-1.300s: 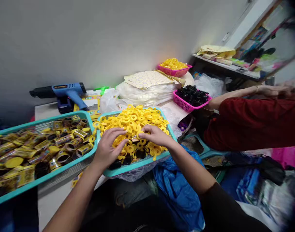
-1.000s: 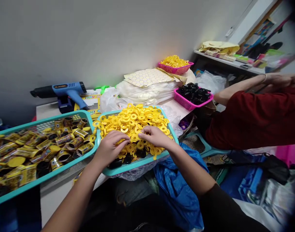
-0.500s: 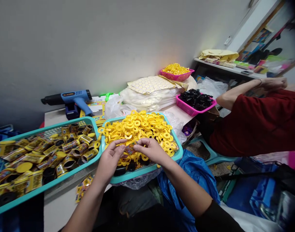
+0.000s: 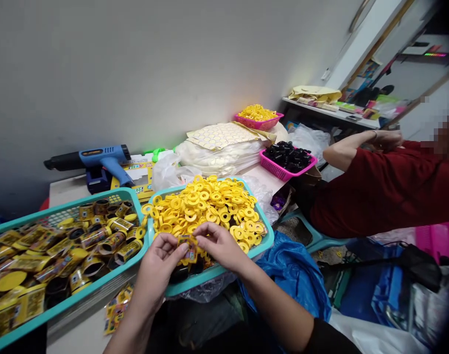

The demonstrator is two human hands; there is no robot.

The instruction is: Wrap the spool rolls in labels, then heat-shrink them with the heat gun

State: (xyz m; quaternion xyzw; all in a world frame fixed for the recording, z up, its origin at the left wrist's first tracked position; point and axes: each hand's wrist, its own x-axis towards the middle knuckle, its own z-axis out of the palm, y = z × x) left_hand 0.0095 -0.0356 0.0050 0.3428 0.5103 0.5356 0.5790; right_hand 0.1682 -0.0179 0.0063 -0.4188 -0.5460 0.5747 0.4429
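Between my hands is a small printed yellow film sleeve (image 4: pixel 188 250). My left hand (image 4: pixel 157 260) pinches it at its left side, thumb across the front. My right hand (image 4: pixel 217 244) has its fingertips closed at the sleeve's upper right edge. Both hands are over the near side of a teal basket (image 4: pixel 213 278) heaped with yellow plastic rings (image 4: pixel 206 201). Some black parts (image 4: pixel 182 273) show in that basket just under the sleeve. More printed sleeves (image 4: pixel 117 307) lie on the table left of my left forearm.
At left, another teal basket (image 4: pixel 99 290) holds many sleeve-wrapped black pieces with yellow caps. Behind it lies a blue heat gun (image 4: pixel 102 160). Pink baskets of black parts (image 4: pixel 279 172) and yellow rings (image 4: pixel 259 125) stand farther back. A person in a red top (image 4: pixel 386 191) sits at right.
The sleeve now stands upright and shows more of its face between my fingers. My hands have shifted slightly left in view, and the whole scene has moved left as well.
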